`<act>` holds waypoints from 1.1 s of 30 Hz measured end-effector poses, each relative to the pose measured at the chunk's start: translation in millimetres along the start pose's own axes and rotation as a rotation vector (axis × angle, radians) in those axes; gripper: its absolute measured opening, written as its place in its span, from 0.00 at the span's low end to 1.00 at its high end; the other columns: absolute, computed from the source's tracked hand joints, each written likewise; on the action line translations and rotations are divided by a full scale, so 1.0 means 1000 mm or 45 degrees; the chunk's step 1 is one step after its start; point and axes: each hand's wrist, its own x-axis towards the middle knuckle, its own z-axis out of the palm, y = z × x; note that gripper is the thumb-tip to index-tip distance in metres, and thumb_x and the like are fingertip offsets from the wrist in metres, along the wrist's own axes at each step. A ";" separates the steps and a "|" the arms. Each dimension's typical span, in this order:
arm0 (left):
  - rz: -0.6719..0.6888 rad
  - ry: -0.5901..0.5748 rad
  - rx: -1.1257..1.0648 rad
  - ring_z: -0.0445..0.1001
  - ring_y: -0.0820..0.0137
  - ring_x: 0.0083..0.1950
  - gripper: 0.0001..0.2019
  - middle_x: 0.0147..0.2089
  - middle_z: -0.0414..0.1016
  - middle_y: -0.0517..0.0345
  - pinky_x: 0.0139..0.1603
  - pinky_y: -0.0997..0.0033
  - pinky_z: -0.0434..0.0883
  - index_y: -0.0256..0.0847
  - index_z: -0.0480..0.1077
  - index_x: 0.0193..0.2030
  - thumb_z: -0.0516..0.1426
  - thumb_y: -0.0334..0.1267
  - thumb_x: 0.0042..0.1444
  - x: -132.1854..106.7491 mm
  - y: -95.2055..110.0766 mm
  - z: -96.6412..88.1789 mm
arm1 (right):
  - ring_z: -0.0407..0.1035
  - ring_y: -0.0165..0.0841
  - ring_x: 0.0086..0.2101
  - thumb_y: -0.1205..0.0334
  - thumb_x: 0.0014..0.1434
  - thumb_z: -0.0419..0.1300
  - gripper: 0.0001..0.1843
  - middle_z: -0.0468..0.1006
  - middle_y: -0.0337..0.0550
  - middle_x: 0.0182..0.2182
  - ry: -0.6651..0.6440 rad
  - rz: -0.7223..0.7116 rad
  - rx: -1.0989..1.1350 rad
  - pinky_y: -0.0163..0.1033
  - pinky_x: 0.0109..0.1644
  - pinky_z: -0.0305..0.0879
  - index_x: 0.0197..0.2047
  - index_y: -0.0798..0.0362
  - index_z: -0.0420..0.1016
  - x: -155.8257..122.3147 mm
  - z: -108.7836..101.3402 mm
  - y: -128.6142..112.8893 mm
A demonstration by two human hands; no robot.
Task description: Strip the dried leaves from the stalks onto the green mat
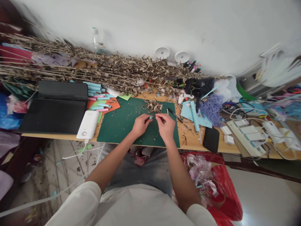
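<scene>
My left hand is closed around a short blue paper tube, whose end shows past the thumb and forefinger. Just right of it, my right hand pinches with thumb and fingertips; whatever is between them is too small to make out. Both hands are over a green cutting mat. A small heap of crumbled dried leaves lies on the mat beyond my fingers, with loose bits scattered around. A black pen rests at the mat's right side.
Dried leafy stalks stretch along the back. To the left are a black tablet case, a white power bank and rolled paper tubes. A glue gun, purple cord, black phone and power strip occupy the right.
</scene>
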 end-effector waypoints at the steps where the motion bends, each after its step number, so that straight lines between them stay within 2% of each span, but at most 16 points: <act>1: 0.003 0.001 0.007 0.69 0.69 0.36 0.08 0.35 0.73 0.55 0.40 0.71 0.64 0.41 0.75 0.43 0.58 0.36 0.57 0.000 0.000 0.000 | 0.72 0.34 0.35 0.60 0.62 0.54 0.11 0.78 0.45 0.36 0.040 0.015 0.053 0.38 0.38 0.69 0.38 0.52 0.78 0.002 0.001 -0.003; 6: 0.046 -0.005 0.060 0.68 0.70 0.34 0.07 0.34 0.71 0.56 0.37 0.72 0.63 0.39 0.74 0.42 0.56 0.36 0.59 0.000 0.000 0.000 | 0.72 0.35 0.36 0.60 0.61 0.55 0.11 0.79 0.46 0.38 0.096 0.040 0.148 0.39 0.40 0.69 0.42 0.52 0.77 0.002 0.018 -0.005; 10: 0.076 -0.009 0.081 0.67 0.71 0.34 0.07 0.33 0.71 0.57 0.37 0.73 0.63 0.38 0.74 0.42 0.56 0.34 0.59 0.000 -0.002 0.001 | 0.70 0.37 0.39 0.59 0.61 0.57 0.09 0.78 0.46 0.36 0.114 -0.002 0.015 0.41 0.41 0.69 0.39 0.51 0.77 -0.003 0.025 0.004; 14: 0.093 0.003 0.094 0.69 0.71 0.35 0.07 0.34 0.72 0.56 0.38 0.73 0.64 0.38 0.74 0.42 0.56 0.33 0.59 -0.001 -0.002 0.001 | 0.67 0.38 0.43 0.58 0.62 0.56 0.09 0.74 0.47 0.40 0.144 -0.137 -0.131 0.45 0.47 0.68 0.36 0.50 0.78 -0.005 0.025 0.009; 17: 0.096 0.016 0.088 0.70 0.71 0.37 0.07 0.36 0.73 0.56 0.40 0.73 0.66 0.38 0.73 0.43 0.56 0.31 0.59 -0.001 -0.002 0.001 | 0.66 0.39 0.46 0.60 0.62 0.56 0.09 0.72 0.48 0.42 0.072 -0.284 -0.248 0.47 0.51 0.66 0.39 0.50 0.78 -0.006 0.020 0.009; 19: 0.093 0.025 0.085 0.70 0.71 0.37 0.06 0.36 0.74 0.55 0.40 0.73 0.66 0.38 0.73 0.42 0.56 0.31 0.59 -0.001 -0.002 0.001 | 0.65 0.40 0.48 0.60 0.63 0.55 0.11 0.72 0.49 0.46 0.033 -0.311 -0.272 0.47 0.52 0.65 0.44 0.50 0.77 -0.009 0.010 0.011; 23: 0.076 0.038 0.087 0.70 0.71 0.35 0.05 0.34 0.74 0.56 0.38 0.72 0.66 0.38 0.73 0.40 0.58 0.35 0.58 -0.001 -0.002 0.001 | 0.67 0.40 0.46 0.58 0.64 0.52 0.15 0.72 0.51 0.45 0.072 -0.101 -0.298 0.48 0.50 0.67 0.51 0.51 0.72 -0.032 -0.021 0.018; 26: 0.068 0.032 0.084 0.70 0.71 0.35 0.05 0.35 0.74 0.55 0.38 0.72 0.66 0.38 0.73 0.40 0.58 0.35 0.59 -0.001 -0.003 0.001 | 0.66 0.43 0.47 0.52 0.59 0.59 0.20 0.73 0.51 0.46 -0.078 -0.084 -0.411 0.51 0.53 0.65 0.52 0.51 0.72 -0.059 -0.034 0.018; 29: 0.069 0.027 0.091 0.70 0.70 0.35 0.05 0.36 0.75 0.55 0.39 0.72 0.66 0.38 0.73 0.40 0.58 0.35 0.59 -0.001 -0.003 0.001 | 0.63 0.46 0.51 0.51 0.56 0.63 0.25 0.70 0.52 0.51 -0.222 -0.149 -0.500 0.54 0.55 0.63 0.55 0.51 0.70 -0.080 -0.031 0.019; 33: 0.065 0.034 0.086 0.70 0.70 0.34 0.06 0.36 0.74 0.55 0.38 0.71 0.67 0.38 0.73 0.40 0.57 0.35 0.59 -0.001 -0.004 0.001 | 0.66 0.43 0.46 0.56 0.62 0.56 0.18 0.71 0.53 0.46 -0.110 -0.092 -0.494 0.50 0.51 0.66 0.53 0.53 0.72 -0.082 -0.019 0.030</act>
